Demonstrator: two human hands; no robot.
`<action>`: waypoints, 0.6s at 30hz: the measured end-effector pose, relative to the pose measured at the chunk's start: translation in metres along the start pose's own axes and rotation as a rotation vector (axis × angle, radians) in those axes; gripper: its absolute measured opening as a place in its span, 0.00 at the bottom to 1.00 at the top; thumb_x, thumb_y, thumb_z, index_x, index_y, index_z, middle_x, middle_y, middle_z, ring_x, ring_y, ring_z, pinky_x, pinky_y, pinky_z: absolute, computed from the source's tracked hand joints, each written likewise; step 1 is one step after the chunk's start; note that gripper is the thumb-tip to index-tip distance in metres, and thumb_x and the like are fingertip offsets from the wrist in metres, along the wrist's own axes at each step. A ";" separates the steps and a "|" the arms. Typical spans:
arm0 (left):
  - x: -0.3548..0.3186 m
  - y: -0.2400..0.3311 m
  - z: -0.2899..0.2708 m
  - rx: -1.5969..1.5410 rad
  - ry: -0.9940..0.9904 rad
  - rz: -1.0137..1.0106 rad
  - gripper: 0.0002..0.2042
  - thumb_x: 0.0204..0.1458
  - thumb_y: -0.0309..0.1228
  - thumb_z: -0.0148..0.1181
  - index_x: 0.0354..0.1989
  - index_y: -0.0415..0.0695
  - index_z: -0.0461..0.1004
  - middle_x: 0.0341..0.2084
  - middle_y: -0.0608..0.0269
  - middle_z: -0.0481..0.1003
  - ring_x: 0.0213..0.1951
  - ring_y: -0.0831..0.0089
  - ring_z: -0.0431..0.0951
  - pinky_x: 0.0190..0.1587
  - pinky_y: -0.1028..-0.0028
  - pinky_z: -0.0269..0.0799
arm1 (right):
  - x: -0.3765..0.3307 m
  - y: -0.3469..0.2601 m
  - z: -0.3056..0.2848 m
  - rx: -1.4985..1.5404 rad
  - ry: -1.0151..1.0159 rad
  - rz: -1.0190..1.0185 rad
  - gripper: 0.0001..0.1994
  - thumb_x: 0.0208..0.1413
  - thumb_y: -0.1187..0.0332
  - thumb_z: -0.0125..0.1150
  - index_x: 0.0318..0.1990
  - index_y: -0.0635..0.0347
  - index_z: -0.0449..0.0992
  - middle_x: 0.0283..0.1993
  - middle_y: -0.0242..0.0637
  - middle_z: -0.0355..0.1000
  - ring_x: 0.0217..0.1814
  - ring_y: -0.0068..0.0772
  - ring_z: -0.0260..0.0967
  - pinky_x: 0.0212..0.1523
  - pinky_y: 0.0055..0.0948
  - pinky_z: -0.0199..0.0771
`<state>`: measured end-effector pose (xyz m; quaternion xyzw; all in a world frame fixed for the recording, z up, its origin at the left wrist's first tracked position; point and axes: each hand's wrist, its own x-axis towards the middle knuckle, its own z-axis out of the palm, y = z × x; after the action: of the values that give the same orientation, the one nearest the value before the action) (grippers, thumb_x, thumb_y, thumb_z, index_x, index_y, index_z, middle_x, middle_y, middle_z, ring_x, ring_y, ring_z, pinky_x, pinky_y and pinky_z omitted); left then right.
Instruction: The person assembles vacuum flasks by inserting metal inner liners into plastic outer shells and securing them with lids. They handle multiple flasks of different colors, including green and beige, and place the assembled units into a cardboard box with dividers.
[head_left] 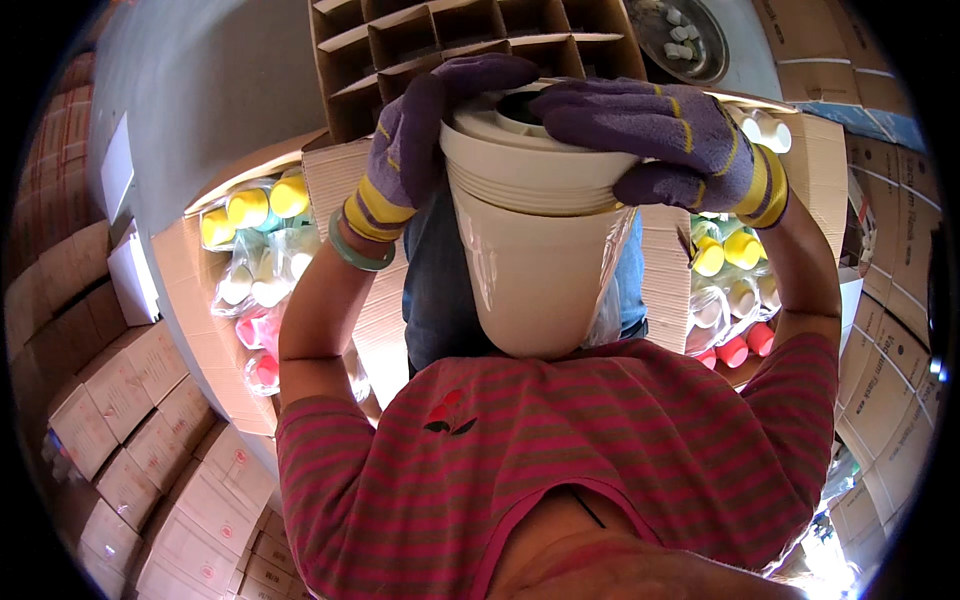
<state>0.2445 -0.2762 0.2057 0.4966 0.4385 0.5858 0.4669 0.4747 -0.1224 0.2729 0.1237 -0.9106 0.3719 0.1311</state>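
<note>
Head view, looking down. Cream jug (535, 270) held upright against the striped shirt (560, 460), centre frame, w/ both gloved hands. Left hand (420, 140), purple glove w/ yellow cuff and green bangle (358, 255) at wrist, wraps the jug's upper left side, fingers curled over the lid (500, 115). Right hand (665, 135) lies closed over the lid's right rim. Clear plastic wrap (612, 300) hangs at jug's right side. Above: divided carton (450, 45) w/ empty cells. Left and right: open boxes of bagged jugs w/ yellow lids (268, 200), pink ones lower. Stacked cartons (130, 420) at lower left.
</note>
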 end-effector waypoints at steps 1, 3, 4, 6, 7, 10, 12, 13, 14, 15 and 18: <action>0.000 -0.001 0.000 0.033 -0.024 0.015 0.24 0.70 0.43 0.34 0.55 0.41 0.75 0.52 0.53 0.76 0.56 0.61 0.75 0.62 0.69 0.65 | -0.001 0.000 -0.002 -0.010 -0.016 -0.011 0.29 0.54 0.59 0.64 0.59 0.70 0.70 0.61 0.54 0.70 0.66 0.58 0.66 0.65 0.47 0.65; 0.002 -0.005 -0.002 0.098 -0.074 0.045 0.29 0.70 0.48 0.28 0.55 0.40 0.76 0.52 0.53 0.76 0.56 0.61 0.74 0.63 0.67 0.63 | -0.004 0.000 -0.003 -0.001 -0.021 -0.011 0.29 0.54 0.58 0.63 0.59 0.70 0.71 0.60 0.55 0.71 0.65 0.59 0.66 0.65 0.47 0.65; 0.002 -0.003 -0.002 0.146 -0.087 0.043 0.31 0.69 0.50 0.27 0.55 0.40 0.75 0.53 0.52 0.76 0.56 0.61 0.74 0.63 0.67 0.64 | -0.005 0.000 -0.003 0.018 -0.011 0.000 0.29 0.54 0.58 0.63 0.59 0.71 0.71 0.60 0.55 0.71 0.65 0.59 0.66 0.65 0.48 0.64; 0.003 0.000 -0.001 0.243 -0.117 0.037 0.35 0.68 0.54 0.24 0.56 0.40 0.74 0.54 0.50 0.75 0.56 0.60 0.75 0.62 0.67 0.66 | -0.006 0.001 -0.001 0.038 0.000 0.012 0.29 0.54 0.57 0.63 0.58 0.71 0.72 0.59 0.56 0.71 0.65 0.60 0.66 0.65 0.48 0.64; 0.003 -0.001 0.000 0.222 -0.116 0.052 0.35 0.68 0.54 0.24 0.56 0.39 0.75 0.54 0.50 0.75 0.56 0.61 0.74 0.62 0.67 0.66 | -0.007 0.002 -0.001 0.039 0.000 0.012 0.29 0.54 0.57 0.63 0.58 0.71 0.72 0.59 0.56 0.71 0.65 0.60 0.66 0.65 0.48 0.64; 0.004 -0.003 0.002 0.190 -0.099 0.107 0.31 0.69 0.49 0.27 0.54 0.38 0.75 0.53 0.50 0.75 0.56 0.60 0.74 0.62 0.66 0.64 | -0.008 0.001 0.000 0.061 0.007 0.007 0.29 0.54 0.58 0.63 0.58 0.72 0.71 0.59 0.57 0.71 0.64 0.60 0.67 0.64 0.48 0.65; 0.000 0.001 0.007 0.212 -0.062 0.156 0.25 0.69 0.41 0.32 0.53 0.38 0.75 0.51 0.50 0.76 0.57 0.58 0.74 0.63 0.64 0.64 | -0.008 0.001 0.002 0.070 0.017 -0.005 0.29 0.55 0.57 0.63 0.58 0.72 0.71 0.58 0.57 0.71 0.63 0.60 0.67 0.64 0.48 0.65; -0.002 0.004 0.008 0.223 -0.058 0.147 0.25 0.69 0.40 0.32 0.53 0.37 0.75 0.50 0.50 0.77 0.57 0.57 0.74 0.63 0.64 0.64 | -0.009 0.002 0.004 0.067 0.024 -0.014 0.29 0.55 0.57 0.63 0.57 0.73 0.71 0.58 0.57 0.71 0.63 0.60 0.68 0.64 0.48 0.65; -0.003 0.007 0.009 0.234 -0.053 0.137 0.24 0.69 0.40 0.32 0.53 0.37 0.75 0.50 0.50 0.77 0.57 0.57 0.74 0.62 0.64 0.64 | -0.009 0.003 0.007 0.064 0.031 -0.023 0.29 0.55 0.57 0.63 0.57 0.73 0.71 0.58 0.58 0.71 0.62 0.60 0.68 0.63 0.48 0.65; -0.004 0.010 0.010 0.245 -0.049 0.128 0.24 0.69 0.39 0.32 0.53 0.37 0.75 0.50 0.50 0.77 0.57 0.57 0.74 0.62 0.64 0.65 | -0.009 0.004 0.009 0.097 0.059 -0.026 0.27 0.55 0.60 0.63 0.57 0.71 0.72 0.58 0.55 0.72 0.62 0.58 0.69 0.63 0.47 0.66; -0.006 0.024 0.019 0.286 -0.012 0.092 0.25 0.69 0.39 0.31 0.53 0.36 0.75 0.50 0.49 0.77 0.55 0.59 0.74 0.61 0.65 0.65 | -0.012 0.008 0.014 0.164 0.133 -0.035 0.22 0.56 0.67 0.64 0.56 0.68 0.74 0.58 0.50 0.73 0.62 0.54 0.70 0.63 0.46 0.69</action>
<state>0.2607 -0.2854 0.2308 0.5809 0.4916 0.5352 0.3667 0.4811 -0.1247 0.2540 0.1248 -0.8640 0.4504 0.1872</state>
